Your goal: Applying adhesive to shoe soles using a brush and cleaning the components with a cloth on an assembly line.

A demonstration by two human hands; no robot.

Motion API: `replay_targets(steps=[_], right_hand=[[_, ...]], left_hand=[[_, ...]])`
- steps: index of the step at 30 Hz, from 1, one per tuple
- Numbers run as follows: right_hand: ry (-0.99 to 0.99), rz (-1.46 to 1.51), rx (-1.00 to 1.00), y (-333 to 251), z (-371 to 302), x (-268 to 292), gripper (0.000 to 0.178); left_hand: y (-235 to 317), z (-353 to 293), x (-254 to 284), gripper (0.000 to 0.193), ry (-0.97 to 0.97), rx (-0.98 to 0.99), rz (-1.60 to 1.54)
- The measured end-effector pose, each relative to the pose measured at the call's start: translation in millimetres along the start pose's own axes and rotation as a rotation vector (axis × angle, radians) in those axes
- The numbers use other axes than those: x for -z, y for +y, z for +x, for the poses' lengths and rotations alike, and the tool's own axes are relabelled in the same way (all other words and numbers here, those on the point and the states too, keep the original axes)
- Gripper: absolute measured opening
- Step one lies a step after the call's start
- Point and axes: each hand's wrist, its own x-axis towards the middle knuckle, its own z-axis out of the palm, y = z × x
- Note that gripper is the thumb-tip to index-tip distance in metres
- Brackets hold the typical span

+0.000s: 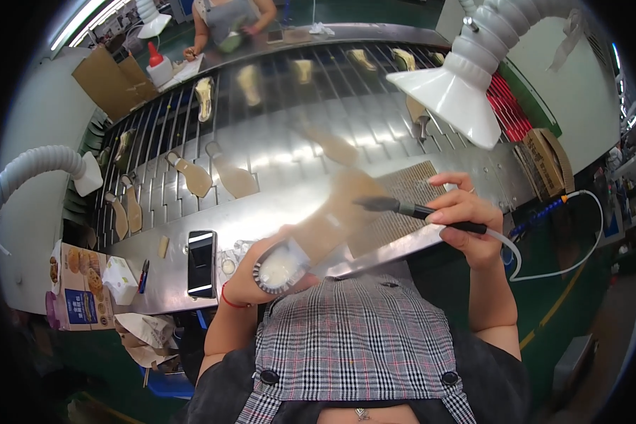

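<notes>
My left hand (246, 279), with a red cord at the wrist, grips a tan shoe sole (332, 212) by its heel end. Beside the fingers a rounded white piece with a ridged rim (281, 268) shows; how it joins the sole I cannot tell. A black brush (424, 210) is pinched in my right hand (470, 215), and a white tube (544, 277) runs from its back end. Its dark bristles lie over the sole's wide front part, perhaps touching it. Under the sole's right side is a ribbed mat (410, 205).
Several tan soles (194, 178) lie on the slatted metal conveyor (169, 131). White funnel hoods (452, 95) hang at both sides. A phone (201, 265) lies at left on the metal table. Across the conveyor are a person (226, 21), a red-capped white bottle (158, 65) and a cardboard box (113, 83).
</notes>
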Motion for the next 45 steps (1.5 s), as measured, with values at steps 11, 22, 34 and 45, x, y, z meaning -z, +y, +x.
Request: replay_targets(steps=[11,22,34,45], right_hand=[[-0.135,0.064,-0.049,6.6,7.8,11.5,0.027],[-0.303,0.292,-0.061,32.6,8.3,34.2,0.022],[0.271,0.984,-0.376,45.2,-53.9,10.3,0.035],[0.573,0.990,-0.607,84.3,-76.9,-6.4,0.037]], left_hand=[[-3.8,-4.8,6.9,0.066,0.021,0.024,-0.023],[-8.3,-12.2,9.8,0.067,0.088,0.037,0.017],[11.2,29.8,-15.8,0.030,-0.002,-0.145,0.829],[-12.3,32.9,-32.4,0.061,0.075,-0.237,0.926]])
